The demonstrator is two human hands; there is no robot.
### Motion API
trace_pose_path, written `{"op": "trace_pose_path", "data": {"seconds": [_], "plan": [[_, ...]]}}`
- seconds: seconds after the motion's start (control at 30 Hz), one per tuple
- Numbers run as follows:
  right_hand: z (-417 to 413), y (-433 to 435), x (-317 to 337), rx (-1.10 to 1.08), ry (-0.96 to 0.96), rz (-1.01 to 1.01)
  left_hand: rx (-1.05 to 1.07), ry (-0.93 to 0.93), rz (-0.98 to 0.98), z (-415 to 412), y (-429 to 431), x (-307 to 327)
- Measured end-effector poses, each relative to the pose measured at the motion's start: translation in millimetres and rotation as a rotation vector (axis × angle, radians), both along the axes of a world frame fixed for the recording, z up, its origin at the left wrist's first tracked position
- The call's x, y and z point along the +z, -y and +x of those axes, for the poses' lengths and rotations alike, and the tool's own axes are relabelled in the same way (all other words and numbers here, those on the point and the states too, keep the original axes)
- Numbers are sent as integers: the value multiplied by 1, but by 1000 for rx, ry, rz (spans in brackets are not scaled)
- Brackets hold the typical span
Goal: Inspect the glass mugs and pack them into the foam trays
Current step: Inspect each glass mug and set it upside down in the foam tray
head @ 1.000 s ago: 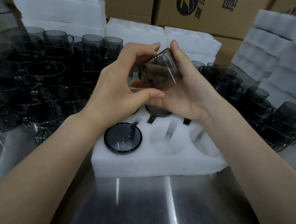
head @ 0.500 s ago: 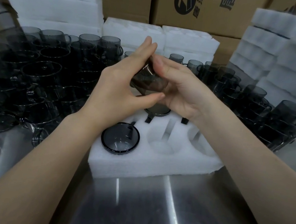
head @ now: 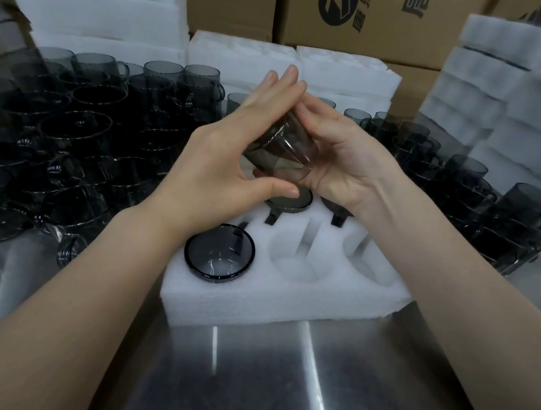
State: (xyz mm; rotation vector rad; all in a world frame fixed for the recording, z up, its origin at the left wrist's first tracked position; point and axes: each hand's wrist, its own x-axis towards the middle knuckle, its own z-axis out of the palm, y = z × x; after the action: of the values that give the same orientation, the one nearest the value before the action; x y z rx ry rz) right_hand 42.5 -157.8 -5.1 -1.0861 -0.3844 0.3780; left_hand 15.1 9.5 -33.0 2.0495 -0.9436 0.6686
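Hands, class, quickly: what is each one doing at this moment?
Left hand: holds the glass mug, thumb under it, fingers along its side.
Right hand: holds the same mug, cupped round its other side.

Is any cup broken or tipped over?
No breaks or spills show. One stray mug at the near edge of the left pile seems to lie on its side. The held mug, between left hand and right hand, is tilted.
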Motion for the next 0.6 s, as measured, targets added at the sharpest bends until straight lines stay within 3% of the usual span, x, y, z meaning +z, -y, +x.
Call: {"op": "trace_pose_path", "data": {"seconds": [0.1, 0.2, 0.33, 0.47, 0.6], "plan": [[0, -1, 0, -65, -19, -37, -13, -19, 31, 0, 1, 1], [-1, -3, 0, -159, 21, -109, -11, -96, -80, -2, 0, 1], [-9, -6, 2, -137, 191, -142, 36, -257, -355, -3, -5, -1], [-12, -1, 4, -261, 535, -378, 122, -285, -327, 0, -5, -1], [-17, 1, 7, -249, 642, -519, 111, -339, -335, 0, -5, 0]]}}
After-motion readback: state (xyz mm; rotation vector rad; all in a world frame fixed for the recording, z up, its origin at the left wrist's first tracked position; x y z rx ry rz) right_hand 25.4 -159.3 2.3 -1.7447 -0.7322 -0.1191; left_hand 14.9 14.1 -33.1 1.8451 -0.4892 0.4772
